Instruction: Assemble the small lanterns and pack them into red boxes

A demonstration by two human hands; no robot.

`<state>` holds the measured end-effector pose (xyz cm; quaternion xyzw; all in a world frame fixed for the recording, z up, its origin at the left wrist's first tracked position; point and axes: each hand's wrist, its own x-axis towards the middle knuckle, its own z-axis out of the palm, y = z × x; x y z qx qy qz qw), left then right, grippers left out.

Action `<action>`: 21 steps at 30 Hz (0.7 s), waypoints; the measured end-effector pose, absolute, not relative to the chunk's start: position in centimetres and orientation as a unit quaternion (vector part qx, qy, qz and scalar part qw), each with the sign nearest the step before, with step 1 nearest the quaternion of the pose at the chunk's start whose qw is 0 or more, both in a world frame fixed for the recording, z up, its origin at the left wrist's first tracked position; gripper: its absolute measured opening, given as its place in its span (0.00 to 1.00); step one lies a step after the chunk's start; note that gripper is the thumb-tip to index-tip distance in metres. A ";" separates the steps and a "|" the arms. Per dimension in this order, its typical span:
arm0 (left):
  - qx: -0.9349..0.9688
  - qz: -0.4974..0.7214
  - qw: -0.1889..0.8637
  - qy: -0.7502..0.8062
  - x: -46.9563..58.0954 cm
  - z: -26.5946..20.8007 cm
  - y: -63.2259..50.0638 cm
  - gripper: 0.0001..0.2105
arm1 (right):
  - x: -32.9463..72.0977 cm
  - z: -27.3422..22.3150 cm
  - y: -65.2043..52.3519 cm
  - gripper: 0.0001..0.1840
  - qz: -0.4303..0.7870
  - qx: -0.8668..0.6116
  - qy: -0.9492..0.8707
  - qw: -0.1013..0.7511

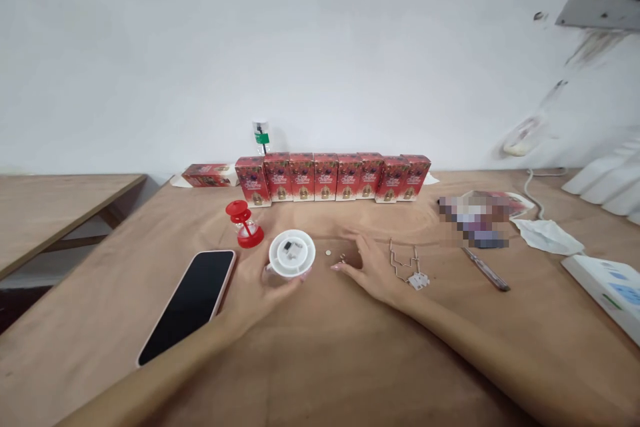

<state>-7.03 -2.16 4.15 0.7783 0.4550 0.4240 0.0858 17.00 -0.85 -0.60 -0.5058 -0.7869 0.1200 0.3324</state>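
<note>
My left hand (pixel 270 287) is closed around a white round plastic base (pixel 305 255), with its inner side facing up and a small dark part and metal bits in its middle. My right hand (pixel 371 263) rests low over the table, thumb and fingers apart. Between thumb and fingers lie a few tiny metal pieces (pixel 343 257), too small to name. A small round disc (pixel 328 253) lies between the base and my right hand. To the left stands a red lantern (pixel 244 223) with a clear middle. Bent metal wire (pixel 395 265) with a pale flat piece (pixel 419 280) lies right of my right hand.
A row of red printed boxes (pixel 326 177) stands along the wall, with another box (pixel 209 175) lying at left. A phone (pixel 190 307) lies by my left forearm. On the right are a slim knife-like tool (pixel 487 270), a white paper (pixel 547 237) and a white device (pixel 605 290).
</note>
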 end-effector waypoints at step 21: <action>0.792 0.467 0.132 0.371 -5.7 1.8 -3.0 0.16 | 16.5 1.2 -2.1 0.12 -0.125 -0.514 -0.849 0.007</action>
